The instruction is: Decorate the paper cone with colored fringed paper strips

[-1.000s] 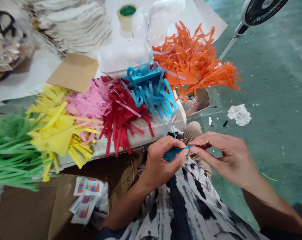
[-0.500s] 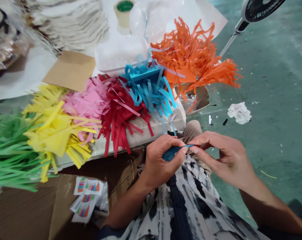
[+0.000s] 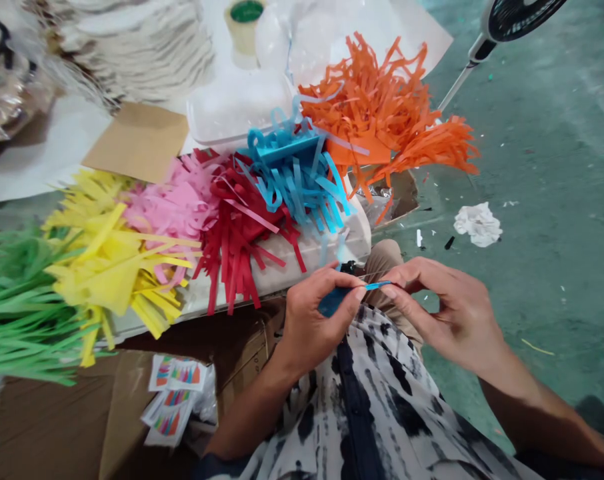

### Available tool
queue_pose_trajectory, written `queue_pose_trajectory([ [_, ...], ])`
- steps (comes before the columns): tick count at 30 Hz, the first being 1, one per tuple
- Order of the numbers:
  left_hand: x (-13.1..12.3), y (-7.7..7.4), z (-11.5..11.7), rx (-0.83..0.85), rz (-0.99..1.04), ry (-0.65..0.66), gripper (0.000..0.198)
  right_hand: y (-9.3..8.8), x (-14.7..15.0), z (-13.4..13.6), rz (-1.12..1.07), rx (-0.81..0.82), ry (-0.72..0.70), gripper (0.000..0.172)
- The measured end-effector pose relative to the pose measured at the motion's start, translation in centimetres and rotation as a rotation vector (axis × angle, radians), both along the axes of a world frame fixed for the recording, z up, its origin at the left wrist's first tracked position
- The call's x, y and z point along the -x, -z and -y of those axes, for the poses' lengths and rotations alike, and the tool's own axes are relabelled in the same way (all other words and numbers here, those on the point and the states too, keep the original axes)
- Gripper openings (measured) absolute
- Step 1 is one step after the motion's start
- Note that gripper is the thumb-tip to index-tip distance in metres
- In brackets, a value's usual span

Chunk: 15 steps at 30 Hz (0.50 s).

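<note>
Above my lap, a twisted piece of blue tissue paper [image 3: 377, 285] stretches between my fingertips. My left hand [image 3: 309, 320] pinches its left end between thumb and forefinger, and more blue paper shows inside the curl of that hand. The other end is pinched in the thumb and forefinger of my right hand [image 3: 447, 313]. A thin pale thread runs just above the fingertips; where it is fixed is not clear. Nearest on the table are cut-fringe paper bundles: blue [image 3: 302, 177], red [image 3: 242, 233] and orange [image 3: 377, 113].
Pink [image 3: 177, 203], yellow [image 3: 107, 260] and green [image 3: 22, 300] fringed paper lie along the table edge. Behind them are a brown card [image 3: 137, 141], a white tray [image 3: 237, 110] and a tape roll [image 3: 245, 30]. A cardboard box [image 3: 57, 413] is below; a fan [image 3: 512, 27] stands right.
My left hand has shifted slightly left and its fingers have changed position. More of the twisted blue paper shows between the two pinches. My right hand stays almost in place.
</note>
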State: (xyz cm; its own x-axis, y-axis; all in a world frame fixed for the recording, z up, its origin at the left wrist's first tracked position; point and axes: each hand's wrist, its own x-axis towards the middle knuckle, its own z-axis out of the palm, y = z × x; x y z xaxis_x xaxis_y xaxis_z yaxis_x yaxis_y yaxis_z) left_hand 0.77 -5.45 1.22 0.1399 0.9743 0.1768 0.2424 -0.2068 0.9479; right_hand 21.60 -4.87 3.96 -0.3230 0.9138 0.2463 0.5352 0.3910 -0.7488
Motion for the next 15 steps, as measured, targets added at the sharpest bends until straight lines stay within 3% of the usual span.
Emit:
queue_pose_trajectory([
  [5, -0.8, 0.1, 0.0, 0.006, 0.033, 0.008, 0.006, 0.1, 0.2, 0.0, -0.017, 0.025, -0.022, 0.002],
  [15, -1.5, 0.0, -0.3, 0.016, 0.041, 0.031, 0.005, 0.7, -0.5, 0.4, -0.257, 0.207, 0.095, 0.012],
])
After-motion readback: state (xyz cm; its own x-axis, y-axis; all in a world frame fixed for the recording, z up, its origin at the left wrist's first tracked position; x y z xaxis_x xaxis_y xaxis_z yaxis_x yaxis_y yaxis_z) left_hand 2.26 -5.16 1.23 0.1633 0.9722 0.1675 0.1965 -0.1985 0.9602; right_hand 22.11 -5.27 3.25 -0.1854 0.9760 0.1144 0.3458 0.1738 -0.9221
